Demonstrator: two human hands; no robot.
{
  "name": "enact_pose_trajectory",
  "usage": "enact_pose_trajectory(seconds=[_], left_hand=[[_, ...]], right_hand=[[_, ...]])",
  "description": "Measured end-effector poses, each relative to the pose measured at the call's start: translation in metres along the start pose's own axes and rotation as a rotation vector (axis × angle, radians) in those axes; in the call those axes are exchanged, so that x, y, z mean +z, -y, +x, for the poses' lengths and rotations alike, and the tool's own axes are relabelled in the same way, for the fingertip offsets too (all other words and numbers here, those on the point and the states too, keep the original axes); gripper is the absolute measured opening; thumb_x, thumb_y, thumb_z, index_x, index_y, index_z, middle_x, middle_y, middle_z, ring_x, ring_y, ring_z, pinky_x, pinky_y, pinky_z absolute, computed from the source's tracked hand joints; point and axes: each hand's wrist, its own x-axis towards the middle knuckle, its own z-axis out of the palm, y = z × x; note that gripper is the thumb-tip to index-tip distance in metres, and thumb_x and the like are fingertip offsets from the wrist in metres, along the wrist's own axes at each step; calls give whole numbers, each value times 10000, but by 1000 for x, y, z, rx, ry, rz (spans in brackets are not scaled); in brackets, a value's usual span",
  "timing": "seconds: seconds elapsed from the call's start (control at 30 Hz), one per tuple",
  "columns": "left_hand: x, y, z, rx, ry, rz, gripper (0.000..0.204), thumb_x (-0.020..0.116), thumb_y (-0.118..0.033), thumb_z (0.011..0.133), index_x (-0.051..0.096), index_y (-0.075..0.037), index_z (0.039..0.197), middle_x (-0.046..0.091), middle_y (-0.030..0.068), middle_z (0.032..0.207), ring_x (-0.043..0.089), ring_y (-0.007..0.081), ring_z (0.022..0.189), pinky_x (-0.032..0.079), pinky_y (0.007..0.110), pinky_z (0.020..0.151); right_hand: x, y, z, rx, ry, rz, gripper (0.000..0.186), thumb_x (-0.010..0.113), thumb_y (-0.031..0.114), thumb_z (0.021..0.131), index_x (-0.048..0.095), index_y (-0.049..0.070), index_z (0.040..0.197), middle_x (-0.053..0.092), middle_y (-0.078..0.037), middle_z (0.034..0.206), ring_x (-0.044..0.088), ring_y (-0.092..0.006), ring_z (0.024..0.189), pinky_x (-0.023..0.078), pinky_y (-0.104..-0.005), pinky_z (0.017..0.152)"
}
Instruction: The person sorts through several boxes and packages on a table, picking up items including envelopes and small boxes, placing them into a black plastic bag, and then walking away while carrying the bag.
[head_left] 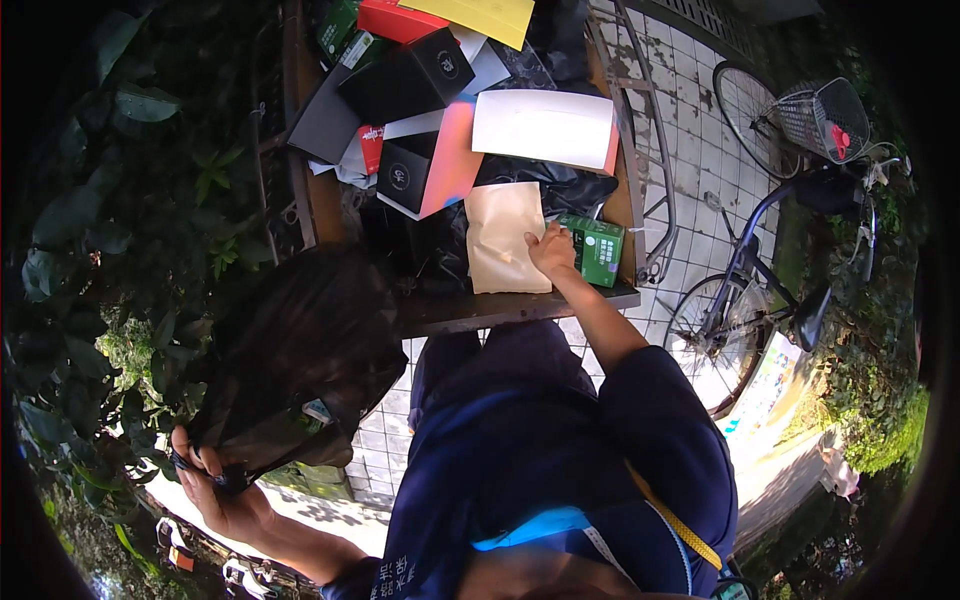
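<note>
My left hand [222, 490], low on the left, is closed around the gathered edge of a thin black plastic bag [310, 350]. The bag hangs beside the cart, and a small pale item shows through its side. At the cart's near right corner, my right hand [553, 250] grips the left end of a green box [600, 252]. Its thumb lies over the right edge of a tan paper envelope [505, 245], and some fingertips are hard to make out. Behind the envelope is a carton with a white face [543, 125].
The cart's wooden rim [520, 308] stands close before my body. Farther back are a black box [408, 75], a black-and-pink carton [430, 165] and a yellow sheet [485, 18]. A bicycle [760, 255] is parked on the right; leafy bushes [90, 220] crowd the left.
</note>
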Motion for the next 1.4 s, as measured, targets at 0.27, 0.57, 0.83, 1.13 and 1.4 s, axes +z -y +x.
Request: enact_pose_trajectory(seconds=[0.27, 0.57, 0.83, 1.13, 1.4], left_hand=[[8, 8, 3, 5, 64, -21, 474, 517, -141, 932, 398, 117, 1311, 475, 19, 789, 383, 83, 739, 323, 174, 650], [35, -6, -2, -148, 23, 8, 315, 471, -107, 957, 496, 4, 1251, 662, 183, 1031, 355, 2, 494, 320, 155, 475], [26, -12, 2, -182, 177, -159, 346, 469, -207, 976, 477, -3, 1256, 653, 172, 1043, 417, 3, 512, 370, 145, 488], [28, -6, -3, -157, 323, -240, 660, 472, -423, 944, 262, -19, 1421, 575, 259, 1149, 638, 176, 789, 467, 213, 604], [13, -1, -15, -141, 431, -317, 908, 638, -464, 813, 174, -18, 1453, 526, 256, 1237, 497, 57, 555, 391, 138, 572]], right_hand=[[54, -29, 26, 327, 147, 430, 498, 768, 234, 727, 594, -64, 1087, 624, -177, 1119, 629, -256, 954, 504, -325, 800], [-156, 41, -44, -57, 759, 1134, 383, 571, 23, 788, 542, -109, 1146, 624, -206, 1059, 646, -296, 927, 538, -382, 828], [-298, 115, -144, -581, 900, 875, 384, 616, -5, 687, 595, -145, 1045, 667, -226, 950, 676, -300, 812, 552, -358, 775], [-244, 245, -239, -1400, 1092, -335, 274, 578, 151, 807, 620, -50, 989, 638, -82, 753, 589, -121, 682, 468, -268, 642], [-154, 268, -222, -660, 1340, 215, 246, 568, 52, 789, 616, -65, 1000, 657, -120, 851, 652, -191, 755, 521, -300, 698]])
